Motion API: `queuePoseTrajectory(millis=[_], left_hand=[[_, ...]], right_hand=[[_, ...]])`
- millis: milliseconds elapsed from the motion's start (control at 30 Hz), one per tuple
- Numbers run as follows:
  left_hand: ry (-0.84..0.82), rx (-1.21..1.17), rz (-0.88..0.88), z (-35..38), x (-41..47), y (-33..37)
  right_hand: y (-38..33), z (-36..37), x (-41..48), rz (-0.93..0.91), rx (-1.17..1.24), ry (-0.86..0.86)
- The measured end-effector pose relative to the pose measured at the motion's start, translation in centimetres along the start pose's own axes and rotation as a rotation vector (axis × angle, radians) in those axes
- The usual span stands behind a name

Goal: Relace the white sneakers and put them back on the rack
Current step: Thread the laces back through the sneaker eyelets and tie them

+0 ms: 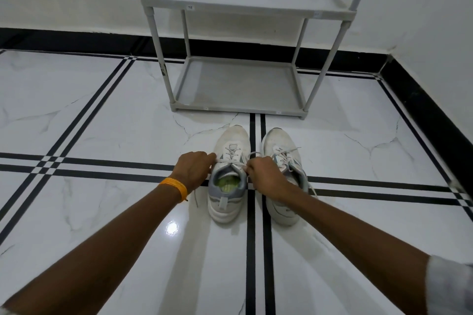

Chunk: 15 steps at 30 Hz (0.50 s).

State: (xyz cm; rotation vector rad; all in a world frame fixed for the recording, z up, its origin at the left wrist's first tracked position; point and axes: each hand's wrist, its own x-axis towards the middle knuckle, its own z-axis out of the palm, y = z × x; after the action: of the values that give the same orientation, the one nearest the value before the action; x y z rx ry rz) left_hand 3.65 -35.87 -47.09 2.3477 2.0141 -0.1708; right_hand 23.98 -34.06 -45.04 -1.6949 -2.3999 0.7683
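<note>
Two white sneakers stand side by side on the floor, toes pointing at the rack. The left sneaker [229, 186] has a grey collar and a green insole. My left hand [194, 167] grips one end of its white lace [231, 162] at the shoe's left side. My right hand [263, 176] grips the other end at the shoe's right side, and the lace runs taut across the top eyelets. The right sneaker [280, 146] is laced, with loose lace ends on top; my right wrist covers part of it.
A grey plastic shoe rack [238, 109] with two bare shelves stands just beyond the sneakers, against the white wall. The floor is glossy white marble with black stripes. A black skirting runs along the back wall and the wall on the right.
</note>
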Motion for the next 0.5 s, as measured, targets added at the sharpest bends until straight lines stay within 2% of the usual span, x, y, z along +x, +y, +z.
queuePoseTrajectory(millis=[67, 133, 200, 267, 333, 367, 500], left_hand=[[0.051, -0.089, -0.096, -1.2, -0.2, 0.2], [0.184, -0.299, -0.154, -2.7, 0.2, 1.7], [0.257, -0.551, -0.100, -4.3, 1.0, 4.7], [0.162, -0.746, 0.041, -5.0, 1.7, 8.3], [0.046, -0.764, 0.153, -4.5, 2.3, 11.3], [0.028, -0.729, 0.176, -4.0, 2.7, 12.2], [0.057, -0.643, 0.159, -2.8, 3.7, 13.6]], right_hand=[[0.3, -1.7, -0.8, 0.004, 0.140, -0.021], [1.6, -3.8, -1.2, 0.044, 0.204, 0.078], [4.1, -6.1, -1.2, 0.107, 0.157, 0.177], [6.4, -7.9, -1.8, 0.201, 0.099, 0.087], [7.8, -8.4, -2.8, 0.269, 0.081, -0.039], [8.0, -8.3, -3.3, 0.274, 0.095, -0.042], [8.2, -6.9, -4.1, 0.272, 0.196, 0.108]])
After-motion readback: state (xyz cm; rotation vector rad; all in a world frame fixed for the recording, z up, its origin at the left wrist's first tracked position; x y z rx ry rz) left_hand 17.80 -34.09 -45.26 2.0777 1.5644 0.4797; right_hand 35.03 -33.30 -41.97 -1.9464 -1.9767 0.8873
